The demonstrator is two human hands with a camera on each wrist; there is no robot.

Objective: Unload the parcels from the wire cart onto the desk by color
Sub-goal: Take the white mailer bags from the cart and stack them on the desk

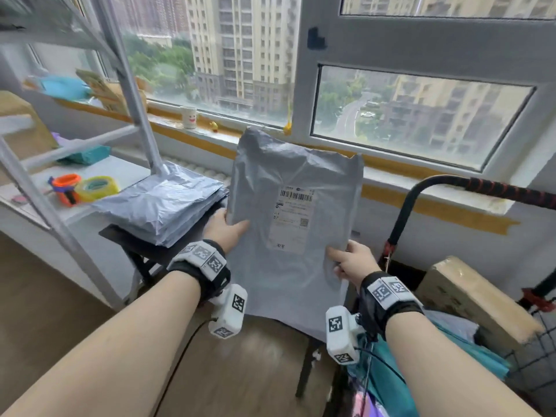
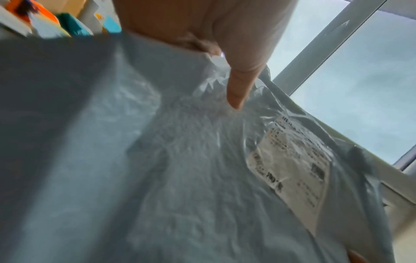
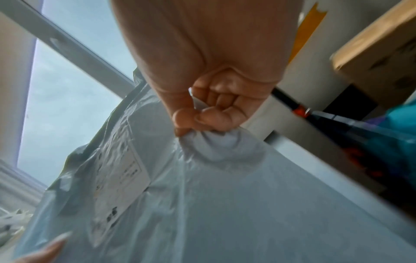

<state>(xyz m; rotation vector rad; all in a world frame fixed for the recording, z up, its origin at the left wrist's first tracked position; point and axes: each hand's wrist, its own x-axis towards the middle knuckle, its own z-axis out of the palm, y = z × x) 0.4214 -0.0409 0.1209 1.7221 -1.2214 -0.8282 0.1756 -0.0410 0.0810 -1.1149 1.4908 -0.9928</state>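
I hold a large grey plastic mailer parcel [image 1: 288, 224] with a white shipping label upright in the air before the window. My left hand [image 1: 224, 228] grips its left edge, thumb on the front. My right hand [image 1: 350, 260] clutches a bunched fold of its right edge; in the right wrist view the curled fingers [image 3: 213, 110] squeeze the grey plastic [image 3: 225, 178]. In the left wrist view my thumb [image 2: 238, 89] presses the grey parcel [image 2: 180, 160]. A stack of grey parcels [image 1: 162, 206] lies on the black desk [image 1: 120, 236] to the left. The wire cart [image 1: 535, 356] at lower right holds teal parcels [image 1: 469, 353] and a cardboard box [image 1: 469, 296].
A metal rack post [image 1: 135, 94] rises left of the grey stack. Orange and yellow tape rolls [image 1: 84, 188] and a teal parcel [image 1: 87, 155] lie on the white shelf. The cart's black handle [image 1: 451, 182] arches at right. A mug [image 1: 189, 117] stands on the windowsill.
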